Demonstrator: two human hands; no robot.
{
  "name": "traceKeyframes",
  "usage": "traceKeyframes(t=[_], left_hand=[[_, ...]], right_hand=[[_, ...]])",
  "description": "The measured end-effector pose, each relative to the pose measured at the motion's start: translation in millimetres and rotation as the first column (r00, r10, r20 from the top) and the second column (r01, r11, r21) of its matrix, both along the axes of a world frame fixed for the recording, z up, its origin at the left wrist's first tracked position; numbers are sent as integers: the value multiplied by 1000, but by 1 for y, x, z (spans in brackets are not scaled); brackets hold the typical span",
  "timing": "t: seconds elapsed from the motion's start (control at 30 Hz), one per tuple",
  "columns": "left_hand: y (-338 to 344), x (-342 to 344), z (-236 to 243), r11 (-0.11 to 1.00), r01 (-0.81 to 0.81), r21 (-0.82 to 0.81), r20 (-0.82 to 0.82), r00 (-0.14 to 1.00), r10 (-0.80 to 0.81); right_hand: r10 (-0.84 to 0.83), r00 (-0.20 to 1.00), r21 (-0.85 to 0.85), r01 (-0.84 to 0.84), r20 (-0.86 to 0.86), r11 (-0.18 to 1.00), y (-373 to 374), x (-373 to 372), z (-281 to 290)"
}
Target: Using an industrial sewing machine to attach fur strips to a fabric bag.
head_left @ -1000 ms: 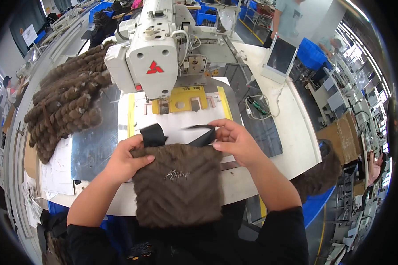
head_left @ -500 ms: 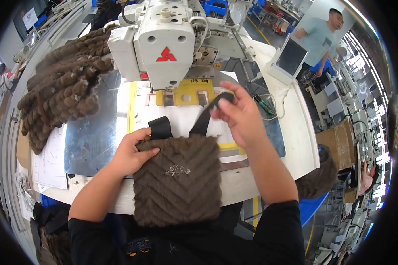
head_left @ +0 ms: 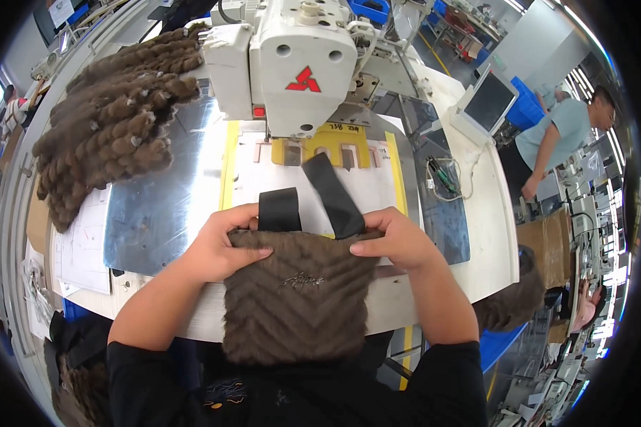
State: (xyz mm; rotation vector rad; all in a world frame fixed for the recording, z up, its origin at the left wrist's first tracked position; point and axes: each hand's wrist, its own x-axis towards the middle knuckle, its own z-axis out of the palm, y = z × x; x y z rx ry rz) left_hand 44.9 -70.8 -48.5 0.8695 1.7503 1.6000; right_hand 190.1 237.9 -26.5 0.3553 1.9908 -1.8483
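Note:
A brown fur bag (head_left: 299, 313) with chevron-shaped ridges and a small stitched emblem hangs at the table's front edge. My left hand (head_left: 228, 245) pinches its upper left corner, thumb in front on the fur. At the upper right corner, my right hand (head_left: 399, 242) grips the bag the same way. Two black straps rise from its top edge: the left strap (head_left: 279, 209) is folded over, and the right strap (head_left: 331, 196) stands up, leaning left. Beyond them is a white sewing machine (head_left: 305, 64) with a yellow template plate (head_left: 286, 152) beneath its head.
Brown fur pieces (head_left: 114, 128) are heaped at the left on a metal plate (head_left: 157, 220). Green-handled snippers (head_left: 443, 174) and a small screen (head_left: 488, 103) stand to the right. A cardboard box (head_left: 545, 245) sits beyond the table. A person (head_left: 559, 139) is in the aisle.
My right hand has let go of the right strap and come down to grip the bag's upper right corner. That strap now tips left. The person in the aisle has moved right.

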Motion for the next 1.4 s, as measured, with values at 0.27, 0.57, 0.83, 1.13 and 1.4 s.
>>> traceKeyframes(t=[0.27, 0.57, 0.83, 1.13, 1.4], left_hand=[[42, -44, 23, 996, -9, -93, 356, 934, 41], [55, -70, -9, 891, -431, -144, 51, 896, 442], [71, -104, -6, 818, -449, -360, -165, 894, 417], [105, -178, -69, 889, -429, 163, -708, 577, 408], [108, -163, -58, 846, -531, 46, -493, 725, 481]], right_hand=[[-249, 959, 30, 256, -137, 966, -19, -25, -12], [-496, 843, 102, 523, -207, 846, 20, -35, -22], [-554, 797, 335, 604, -239, 724, 54, -48, -28], [-399, 882, 720, 445, -249, 533, 87, -103, -21], [-349, 920, 852, 321, -177, 414, 87, -77, -7]])
